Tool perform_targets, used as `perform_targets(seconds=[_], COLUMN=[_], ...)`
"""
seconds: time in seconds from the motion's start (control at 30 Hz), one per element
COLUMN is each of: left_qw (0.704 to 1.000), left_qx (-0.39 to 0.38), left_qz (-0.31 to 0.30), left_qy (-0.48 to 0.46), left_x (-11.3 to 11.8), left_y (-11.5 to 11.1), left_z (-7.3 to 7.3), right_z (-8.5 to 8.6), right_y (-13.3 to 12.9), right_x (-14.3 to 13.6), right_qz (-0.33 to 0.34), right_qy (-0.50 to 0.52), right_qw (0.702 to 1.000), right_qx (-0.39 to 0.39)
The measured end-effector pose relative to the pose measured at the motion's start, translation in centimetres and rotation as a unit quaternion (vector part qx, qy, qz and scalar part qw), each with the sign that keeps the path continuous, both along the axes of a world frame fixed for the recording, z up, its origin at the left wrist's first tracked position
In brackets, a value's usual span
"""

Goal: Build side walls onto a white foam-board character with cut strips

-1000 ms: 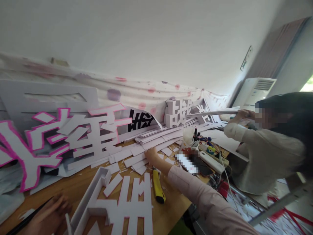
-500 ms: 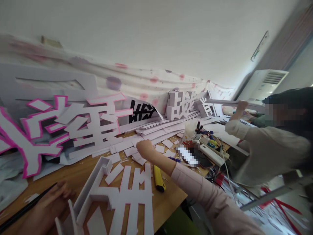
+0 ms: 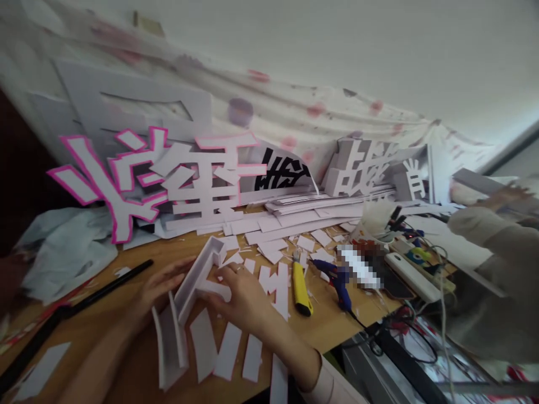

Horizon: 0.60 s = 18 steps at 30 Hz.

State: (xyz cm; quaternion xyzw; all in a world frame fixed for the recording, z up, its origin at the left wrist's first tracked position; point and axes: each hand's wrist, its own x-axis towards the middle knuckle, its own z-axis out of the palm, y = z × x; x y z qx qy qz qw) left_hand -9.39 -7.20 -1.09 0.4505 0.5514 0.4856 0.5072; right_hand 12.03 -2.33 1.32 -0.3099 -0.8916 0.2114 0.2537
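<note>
A white foam-board character (image 3: 191, 292) with raised side walls and pink-edged strokes lies at the table's near edge. Along the outer side of its long wall my left hand (image 3: 162, 283) is laid, fingers stretched against the board, its thumb hard to see. My right hand (image 3: 244, 297) reaches over the character, with thumb and fingers bent around a short crosswise part. To the right of that hand are a yellow utility knife (image 3: 301, 289) and a blue glue gun (image 3: 334, 278), both lying on the wooden table.
Pink-edged characters (image 3: 126, 213) lean at the back left, before a spotted cloth (image 3: 278, 112). White strips (image 3: 295, 216) and scraps (image 3: 272, 249) cover the table's middle. A cup (image 3: 373, 224), power strip (image 3: 412, 278) and cables are at right, beside another person's blurred sleeve (image 3: 475, 241). A black rod (image 3: 113, 286) lies left.
My right hand has come back from the scraps to the character. My left hand now lies against its wall. The view has swung left, and the glue gun shows fully.
</note>
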Motion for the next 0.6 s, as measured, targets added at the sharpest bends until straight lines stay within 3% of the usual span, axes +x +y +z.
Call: perform_targets(seconds=[0.13, 0.3, 0.47, 0.6], left_qw=[0.999, 0.996, 0.996, 0.995], left_qx=[0.025, 0.045, 0.037, 0.022], left_qz=[0.027, 0.009, -0.005, -0.015], left_qy=[-0.036, -0.070, -0.080, -0.101], left_x=[-0.8, -1.3, -1.5, -1.5], left_y=[0.2, 0.4, 0.5, 0.6], left_z=[-1.8, -3.4, -3.9, -3.9], right_z=[-1.6, -2.8, -4.1, -3.9], right_y=[-0.5, -0.1, 0.5, 0.5], right_x=[0.6, 1.2, 0.1, -0.6], right_qz=[0.016, 0.034, 0.051, 0.044], right_qy=[0.041, 0.110, 0.166, 0.190], right_qw=[0.998, 0.992, 0.983, 0.975], right_qx=[-0.040, -0.052, -0.062, -0.105])
